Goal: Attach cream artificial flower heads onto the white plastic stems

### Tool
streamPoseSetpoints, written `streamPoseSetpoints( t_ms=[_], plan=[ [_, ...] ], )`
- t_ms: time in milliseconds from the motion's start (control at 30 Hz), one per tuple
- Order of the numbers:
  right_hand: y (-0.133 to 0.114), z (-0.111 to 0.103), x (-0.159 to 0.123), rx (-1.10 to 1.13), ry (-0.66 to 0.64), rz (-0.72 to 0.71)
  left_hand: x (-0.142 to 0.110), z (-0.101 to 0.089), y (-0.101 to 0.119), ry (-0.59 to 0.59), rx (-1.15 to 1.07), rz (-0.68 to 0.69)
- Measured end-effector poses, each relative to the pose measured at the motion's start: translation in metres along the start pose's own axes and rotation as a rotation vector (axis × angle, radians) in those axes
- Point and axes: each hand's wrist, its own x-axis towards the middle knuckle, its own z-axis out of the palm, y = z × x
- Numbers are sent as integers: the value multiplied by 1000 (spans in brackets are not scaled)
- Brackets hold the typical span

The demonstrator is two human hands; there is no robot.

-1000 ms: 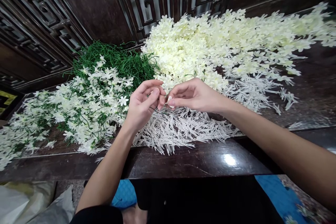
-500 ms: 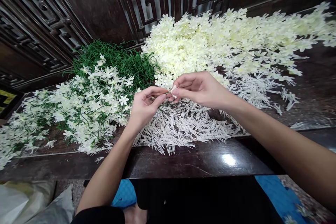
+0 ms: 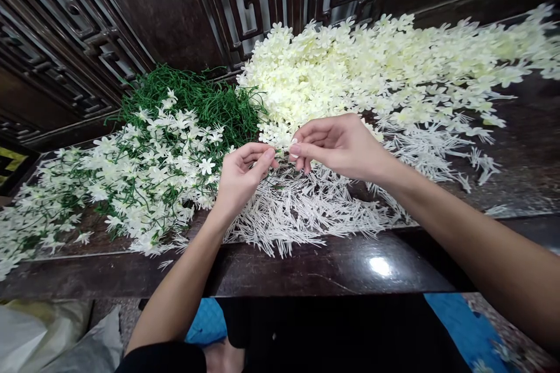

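Observation:
My left hand (image 3: 242,175) is closed in a pinch, thumb against forefinger, on what looks like a thin green stem (image 3: 281,152). Just to its right, my right hand (image 3: 343,145) pinches a small white artificial flower (image 3: 294,142), mostly hidden by the fingertips. A narrow gap separates the two hands. Under them lies a heap of white stamen pieces (image 3: 301,204). Behind the right hand spreads a big pile of cream-white flower heads (image 3: 332,70). Green stems (image 3: 192,93) are bunched behind the left hand, and flowers on green stems (image 3: 149,175) lie to its left.
Everything lies on a dark wooden bench (image 3: 289,274) with a carved lattice back (image 3: 245,6). More white stamens (image 3: 429,148) are scattered to the right. Pale bags (image 3: 44,335) stand on the floor at lower left, and blue material (image 3: 464,326) shows below the bench.
My hands have drawn slightly apart, the right one shifting a little to the right. The white flower between them is now more hidden at the right fingertips.

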Motion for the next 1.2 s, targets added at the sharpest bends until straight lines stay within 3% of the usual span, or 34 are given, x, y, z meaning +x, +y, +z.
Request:
streamPoseSetpoints(
  t_ms=[533, 767, 1200],
  plan=[
    [11, 6, 0, 5, 0, -81, -3, 4, 7, -98, 56, 45],
    [10, 7, -2, 100, -35, -41, -3, 2, 5, -73, 155, 129],
    [3, 9, -3, -44, -42, 15, -4, 3, 6, -43, 246, 156]
  ],
)
